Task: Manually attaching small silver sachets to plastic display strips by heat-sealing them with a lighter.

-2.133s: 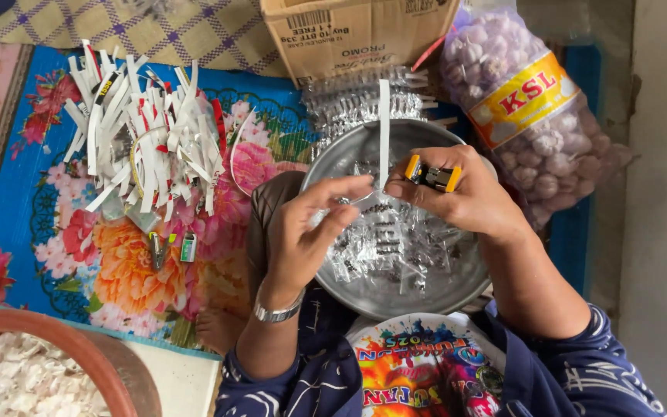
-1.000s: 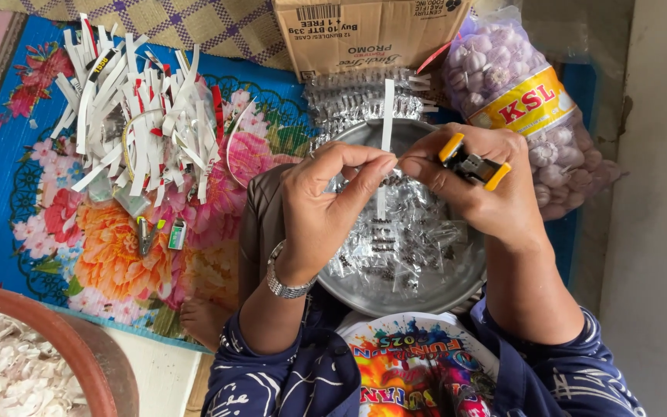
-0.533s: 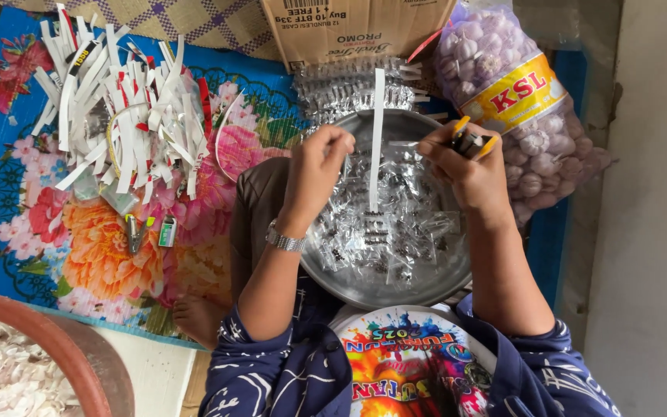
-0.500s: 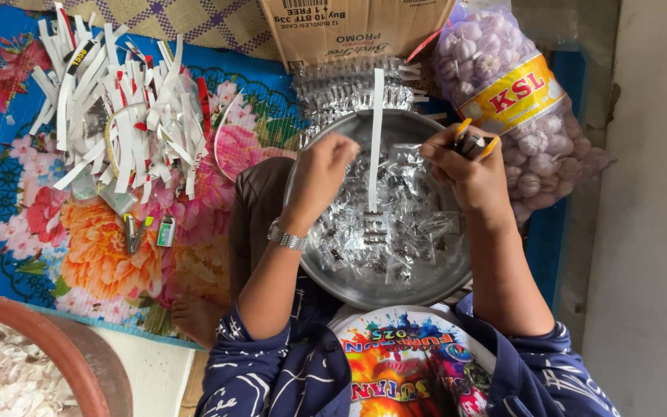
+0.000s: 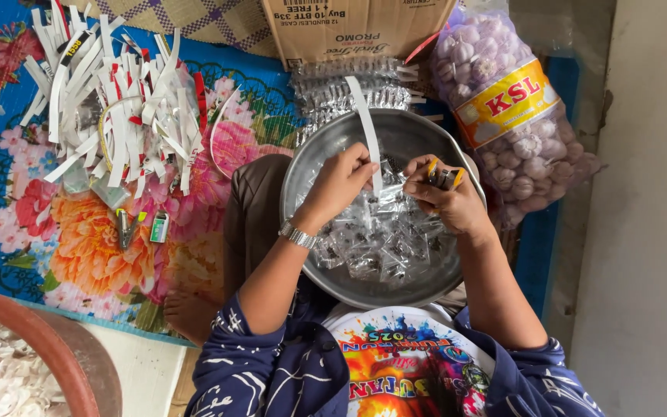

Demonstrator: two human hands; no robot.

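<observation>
The left hand [image 5: 341,181] pinches a white paper strip [image 5: 366,127] over the metal basin [image 5: 326,143], the right hand [image 5: 448,202] closed around a small yellow-and-black tool [image 5: 443,176]; the long, limp strip could slip or tear.

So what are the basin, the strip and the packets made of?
Basin: grey metal, dull sheen, likely aluminium or steel. Strip in the left hand: white, thin and stiff; paper or card, unsure. Packets: clear glossy plastic film, crinkled.
</observation>
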